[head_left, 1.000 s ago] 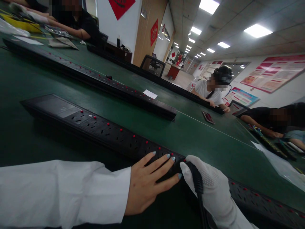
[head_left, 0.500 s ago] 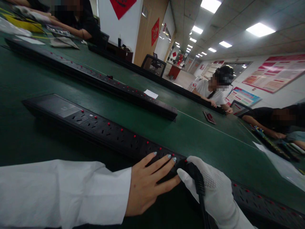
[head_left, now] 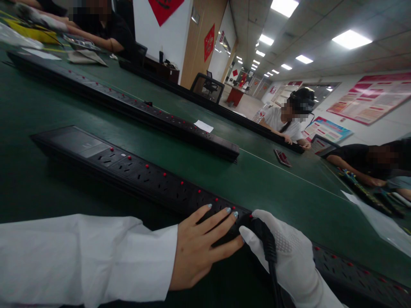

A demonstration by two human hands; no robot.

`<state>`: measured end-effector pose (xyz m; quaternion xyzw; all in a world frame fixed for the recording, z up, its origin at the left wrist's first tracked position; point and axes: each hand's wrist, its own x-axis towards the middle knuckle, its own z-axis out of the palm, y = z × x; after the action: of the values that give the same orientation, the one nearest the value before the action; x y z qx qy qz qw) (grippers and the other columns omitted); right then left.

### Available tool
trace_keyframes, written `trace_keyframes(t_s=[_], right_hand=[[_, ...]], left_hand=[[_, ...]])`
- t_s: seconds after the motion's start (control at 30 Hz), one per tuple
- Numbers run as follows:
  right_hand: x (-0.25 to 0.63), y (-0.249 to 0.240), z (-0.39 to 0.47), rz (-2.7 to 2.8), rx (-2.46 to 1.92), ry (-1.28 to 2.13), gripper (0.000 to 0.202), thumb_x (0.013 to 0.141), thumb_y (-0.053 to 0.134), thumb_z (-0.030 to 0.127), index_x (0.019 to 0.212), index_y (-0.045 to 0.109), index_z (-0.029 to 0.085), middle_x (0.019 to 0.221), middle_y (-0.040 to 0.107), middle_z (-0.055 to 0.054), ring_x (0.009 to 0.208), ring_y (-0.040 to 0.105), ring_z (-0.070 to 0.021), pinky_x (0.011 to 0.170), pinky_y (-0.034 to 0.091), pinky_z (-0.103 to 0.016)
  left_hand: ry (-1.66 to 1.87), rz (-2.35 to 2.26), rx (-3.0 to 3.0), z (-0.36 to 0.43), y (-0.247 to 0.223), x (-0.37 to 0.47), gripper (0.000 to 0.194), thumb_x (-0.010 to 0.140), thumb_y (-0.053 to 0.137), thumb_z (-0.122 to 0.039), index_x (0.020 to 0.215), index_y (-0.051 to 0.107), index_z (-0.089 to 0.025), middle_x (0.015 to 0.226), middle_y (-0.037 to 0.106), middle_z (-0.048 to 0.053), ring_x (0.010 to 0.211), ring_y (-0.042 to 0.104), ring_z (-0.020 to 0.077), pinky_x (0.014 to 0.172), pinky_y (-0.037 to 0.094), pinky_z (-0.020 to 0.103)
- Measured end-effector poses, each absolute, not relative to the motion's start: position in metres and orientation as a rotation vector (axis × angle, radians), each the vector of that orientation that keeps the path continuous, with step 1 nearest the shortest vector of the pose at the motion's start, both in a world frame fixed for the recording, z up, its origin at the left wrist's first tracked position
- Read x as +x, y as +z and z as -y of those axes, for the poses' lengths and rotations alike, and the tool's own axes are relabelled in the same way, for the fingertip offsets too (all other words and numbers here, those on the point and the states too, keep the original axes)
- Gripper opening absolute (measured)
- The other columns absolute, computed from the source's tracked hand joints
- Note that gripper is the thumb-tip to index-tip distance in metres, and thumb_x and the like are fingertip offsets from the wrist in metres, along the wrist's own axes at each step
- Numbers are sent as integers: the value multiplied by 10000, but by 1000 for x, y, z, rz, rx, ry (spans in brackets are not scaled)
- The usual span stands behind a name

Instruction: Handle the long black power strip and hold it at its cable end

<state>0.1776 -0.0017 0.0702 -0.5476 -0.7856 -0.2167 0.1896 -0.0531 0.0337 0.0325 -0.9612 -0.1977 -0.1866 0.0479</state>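
Note:
A long black power strip [head_left: 160, 182] with a row of sockets and small red dots lies slantwise across the table before me. My left hand [head_left: 207, 248], bare under a white sleeve, rests on the strip with its fingers spread. Just right of it, my right hand [head_left: 285, 248] in a white glove is closed around a black power plug [head_left: 261, 233]. The plug sits at one of the strip's sockets; how deep it is in, I cannot tell. Its cable [head_left: 274, 282] runs down toward me. The gloved hand hides part of the strip.
A second power strip [head_left: 128, 102] lies behind, with a white paper slip [head_left: 203, 126] on it. Farther back is another long black bar [head_left: 205, 102]. A phone-like object [head_left: 282, 158] lies on the green table [head_left: 272, 188]. Several people sit around it.
Both my hands and the plug stay in place. A person at the far left has shifted their arms slightly.

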Motion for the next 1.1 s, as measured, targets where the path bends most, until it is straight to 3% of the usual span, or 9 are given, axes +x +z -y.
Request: trace_keyframes(t_s=[0.3, 0.47, 1.1], right_hand=[[175, 70, 0, 2207, -1533, -590, 337, 825, 577, 474, 975, 630, 176, 787, 683, -30, 642, 639, -129, 608, 453, -224], [175, 70, 1, 2187, -1518, -643, 335, 826, 581, 468, 962, 635, 167, 775, 682, -32, 634, 637, -129, 597, 449, -226], [176, 69, 1, 2184, -1523, -692, 342, 837, 574, 466, 974, 651, 162, 803, 690, -40, 665, 648, -137, 615, 463, -230]], left_hand=[[-588, 655, -2938, -32, 26, -48, 812, 761, 640, -277, 1455, 223, -223, 1501, 265, 94, 1348, 240, 276, 1032, 118, 479], [-621, 681, -2918, -32, 24, -47, 728, 827, 562, -294, 1456, 224, -155, 1517, 230, 85, 1364, 189, 256, 1046, 99, 468], [-656, 666, -2893, -33, 23, -48, 714, 813, 568, -270, 1449, 252, -194, 1491, 300, 58, 1347, 236, 246, 1035, 145, 455]])
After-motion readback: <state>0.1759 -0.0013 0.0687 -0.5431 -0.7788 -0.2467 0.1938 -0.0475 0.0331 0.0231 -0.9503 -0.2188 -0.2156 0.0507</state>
